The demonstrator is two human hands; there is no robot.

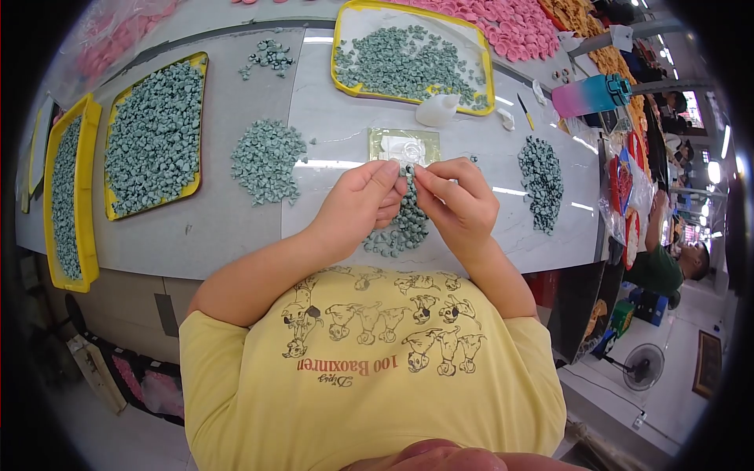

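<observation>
Fingertips of left hand [363, 200] and right hand [455, 200] pinched together over teal pieces [404, 228]

Bare table [345, 129] lies open between the hands and the far tray [342, 74], broken only by a small clear packet [404, 147] just beyond the fingertips. Left of the left hand [357, 206], a loose pile [267, 159] blocks the way, with open grey surface below it. Under both hands sits another heap [404, 228]. Right of the right hand [459, 204], a clear strip runs to a dark pile [542, 180]. A white bottle [437, 110] stands by the tray's near edge.
</observation>
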